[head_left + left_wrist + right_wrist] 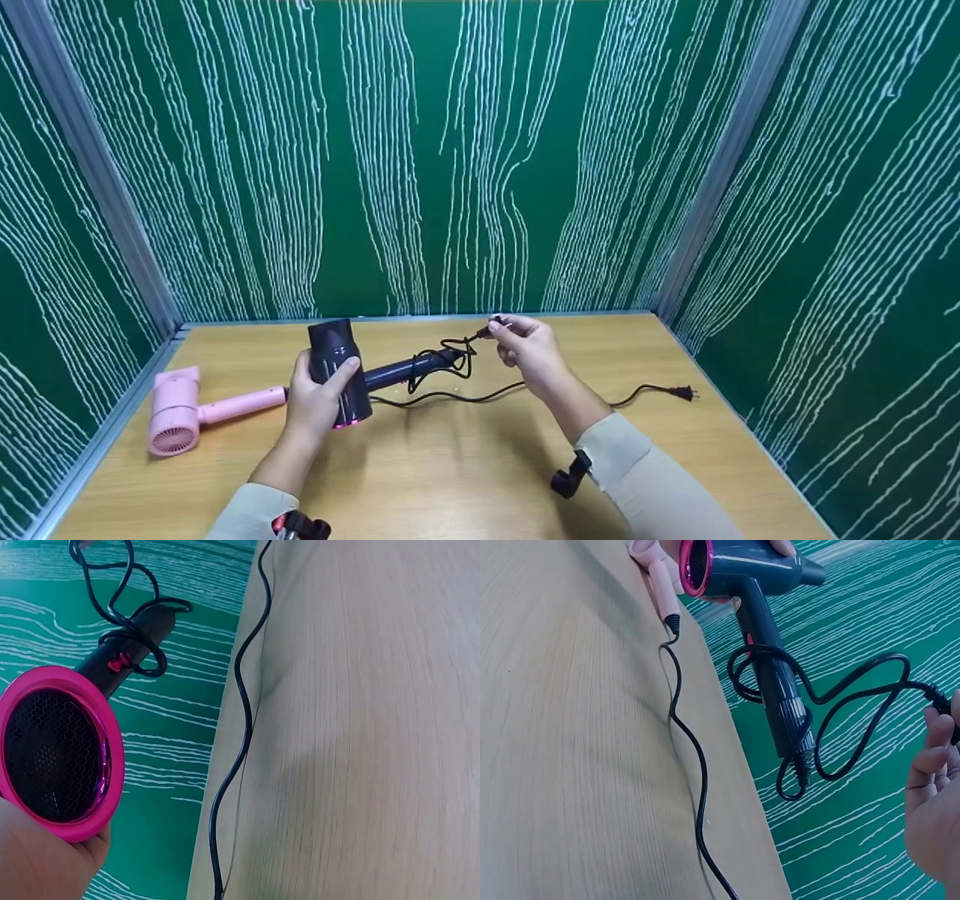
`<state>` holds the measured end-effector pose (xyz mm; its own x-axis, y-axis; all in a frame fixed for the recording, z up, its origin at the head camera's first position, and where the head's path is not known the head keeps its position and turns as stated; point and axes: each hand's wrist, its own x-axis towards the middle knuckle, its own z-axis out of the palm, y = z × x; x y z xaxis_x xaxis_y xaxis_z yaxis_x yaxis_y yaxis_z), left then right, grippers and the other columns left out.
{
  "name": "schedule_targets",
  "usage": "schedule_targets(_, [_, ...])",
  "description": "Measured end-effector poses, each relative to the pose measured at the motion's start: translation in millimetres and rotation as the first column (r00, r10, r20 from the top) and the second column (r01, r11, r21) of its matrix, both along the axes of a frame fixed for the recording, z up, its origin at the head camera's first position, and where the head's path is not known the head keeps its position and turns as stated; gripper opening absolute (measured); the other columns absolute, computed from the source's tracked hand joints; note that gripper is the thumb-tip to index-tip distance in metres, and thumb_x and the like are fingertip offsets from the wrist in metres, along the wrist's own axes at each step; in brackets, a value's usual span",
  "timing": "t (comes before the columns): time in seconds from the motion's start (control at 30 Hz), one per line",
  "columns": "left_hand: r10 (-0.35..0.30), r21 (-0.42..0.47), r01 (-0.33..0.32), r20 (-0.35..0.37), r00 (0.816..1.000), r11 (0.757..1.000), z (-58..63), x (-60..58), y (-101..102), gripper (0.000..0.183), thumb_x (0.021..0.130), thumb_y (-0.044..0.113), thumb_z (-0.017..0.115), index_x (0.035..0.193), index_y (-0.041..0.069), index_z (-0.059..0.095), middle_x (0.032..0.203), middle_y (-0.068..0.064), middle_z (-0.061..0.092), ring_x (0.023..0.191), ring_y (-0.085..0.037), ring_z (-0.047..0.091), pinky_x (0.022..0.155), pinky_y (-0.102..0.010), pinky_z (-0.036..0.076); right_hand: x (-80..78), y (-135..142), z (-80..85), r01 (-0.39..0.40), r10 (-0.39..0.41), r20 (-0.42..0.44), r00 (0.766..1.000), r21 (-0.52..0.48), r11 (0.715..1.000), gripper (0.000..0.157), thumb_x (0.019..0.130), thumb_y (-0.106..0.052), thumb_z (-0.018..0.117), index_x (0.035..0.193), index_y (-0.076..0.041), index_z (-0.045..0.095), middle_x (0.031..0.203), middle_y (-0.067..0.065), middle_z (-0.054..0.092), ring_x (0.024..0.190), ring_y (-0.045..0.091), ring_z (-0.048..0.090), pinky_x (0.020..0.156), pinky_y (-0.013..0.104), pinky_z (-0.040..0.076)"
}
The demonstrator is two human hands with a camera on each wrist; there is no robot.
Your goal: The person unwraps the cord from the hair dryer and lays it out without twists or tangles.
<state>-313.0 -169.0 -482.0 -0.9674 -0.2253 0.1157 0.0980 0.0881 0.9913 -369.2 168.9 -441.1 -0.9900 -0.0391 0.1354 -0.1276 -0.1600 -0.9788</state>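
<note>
My left hand (313, 397) grips the barrel of a dark hair dryer (341, 375), its thumb across the body, and holds it above the table. The dryer's pink-rimmed rear grille (56, 754) faces the left wrist camera. Its handle (769, 682) points right, with the black cord (855, 682) looped loosely around it. At the cord's end, the fingers of my right hand (529, 349) pinch the plug (495, 322); in the right wrist view they partly hide it.
A pink hair dryer (176, 412) lies on the wooden table (420, 480) at the left. Its black cord (465, 397) runs rightward across the table to a plug (681, 392). Green walls with white streaks (480, 150) stand behind and on both sides.
</note>
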Motion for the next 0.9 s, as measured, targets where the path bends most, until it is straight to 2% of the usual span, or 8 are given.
schedule_targets(0.27, [0.011,0.004,-0.011,0.006,1.000,1.000,-1.5,-1.4,-1,0.068,0.099,0.043,0.074,0.150,0.014,0.040,0.137,-0.016,0.060,0.114,-0.027,0.067,0.096,-0.038,0.060,3.6,3,-0.3,0.001,-0.001,-0.017,1.000,-0.006,1.000,0.010,0.098,-0.009,0.074,0.107,-0.006,0.077,0.083,0.003,0.071,0.055,0.009,0.048,0.051,0.021,0.039])
schedule_targets(0.5, [0.041,0.019,-0.041,0.004,0.999,0.999,-2.0,-1.5,-1,0.068,0.099,0.042,0.074,0.151,0.014,0.040,0.137,-0.016,0.061,0.117,-0.029,0.066,0.096,-0.035,0.058,6.5,4,-3.4,-0.023,0.023,-0.010,1.000,-0.036,0.999,0.010,0.099,-0.008,0.072,0.109,-0.007,0.076,0.081,-0.001,0.072,0.056,0.009,0.047,0.051,0.020,0.036])
schedule_targets(0.77, [0.049,0.047,-0.050,0.022,0.999,0.998,-0.2,0.7,0,0.074,0.099,0.049,0.072,0.156,0.017,0.037,0.143,-0.015,0.057,0.124,-0.032,0.061,0.105,-0.041,0.054,7.9,4,-9.8,-0.056,0.057,0.005,0.998,-0.063,0.996,0.006,0.100,-0.010,0.072,0.105,-0.008,0.075,0.082,-0.002,0.075,0.055,0.008,0.046,0.051,0.020,0.035])
schedule_targets(0.9, [0.044,0.077,-0.045,0.016,0.999,0.996,0.8,0.7,1,0.071,0.099,0.048,0.072,0.154,0.017,0.039,0.141,-0.015,0.058,0.122,-0.031,0.062,0.100,-0.036,0.056,7.8,4,-13.3,-0.058,0.060,0.024,0.998,-0.068,0.996,0.005,0.099,-0.010,0.072,0.103,-0.007,0.074,0.083,-0.001,0.076,0.055,0.008,0.047,0.052,0.020,0.037])
